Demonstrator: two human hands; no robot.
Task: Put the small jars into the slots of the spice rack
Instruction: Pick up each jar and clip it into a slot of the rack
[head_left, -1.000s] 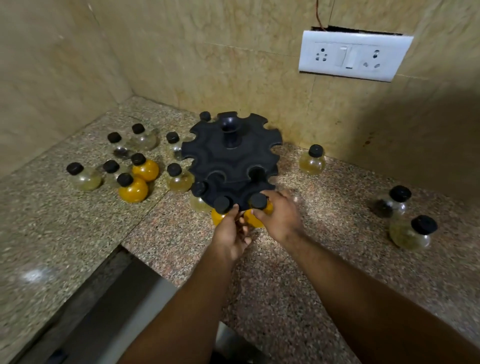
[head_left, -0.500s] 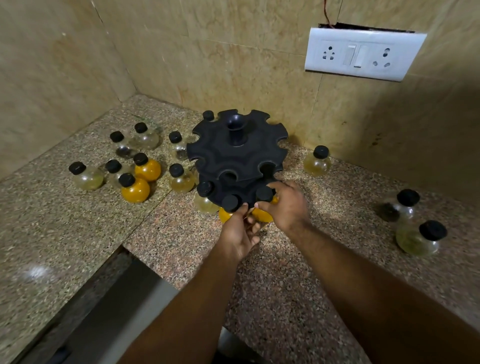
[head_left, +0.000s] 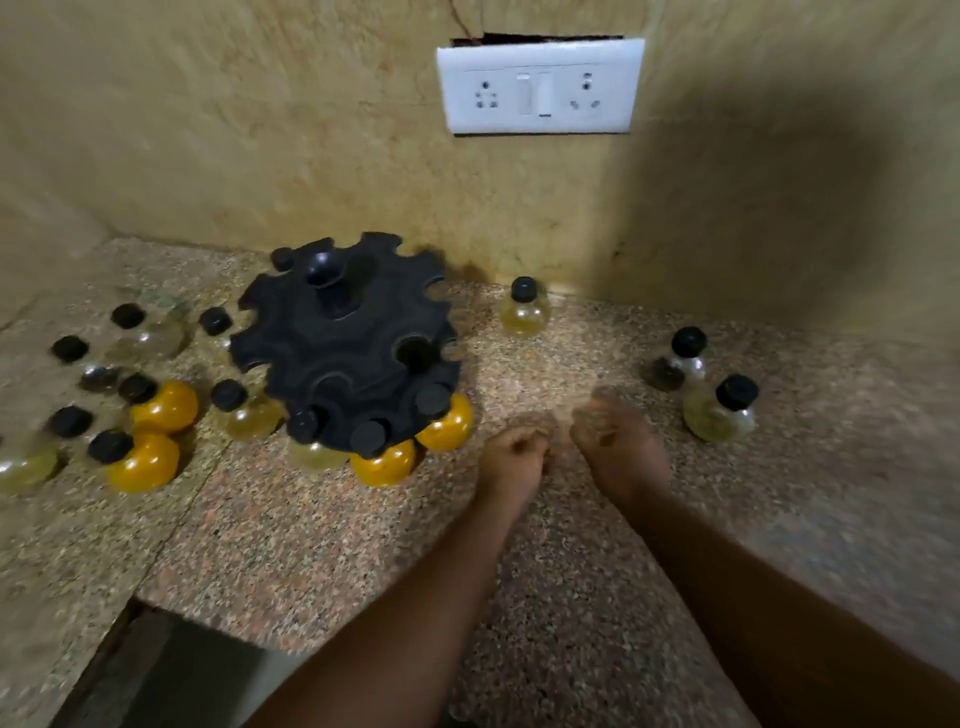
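Now both hands hover over the speckled tabletop (head_left: 571, 597), to the right of the rack (head_left: 343, 343) and clear of it. The left hand (head_left: 511, 457) is loosely curled, holding nothing. The right hand (head_left: 621, 449) is blurred; its fingers look half bent and no jar shows in it — whether it is closed I cannot tell.

The rack is black, with scalloped slots round its edge, and stands near the back wall, left of the hands. Three jars hang in its lower front slots: a pale jar (head_left: 311, 447) at the left, an orange jar (head_left: 384, 460) in the middle, and a second orange jar (head_left: 447, 421) at the right, the one nearest the left hand. A cap (head_left: 282, 258) shows behind the rack at its far left; what it belongs to is hidden.

Loose jars stand on the tabletop. Right of the hands are two, a dark-filled jar (head_left: 680, 361) and a greenish jar (head_left: 719, 410), just beside each other. One clear jar (head_left: 524, 309) stands by the wall, beyond the hands. Left of the rack is a blurred cluster with two orange ones (head_left: 166, 408) (head_left: 143, 462) and several pale ones — about eight in all, the blur preventing a firm count.

A white socket plate (head_left: 540, 85) sits on the wall above.
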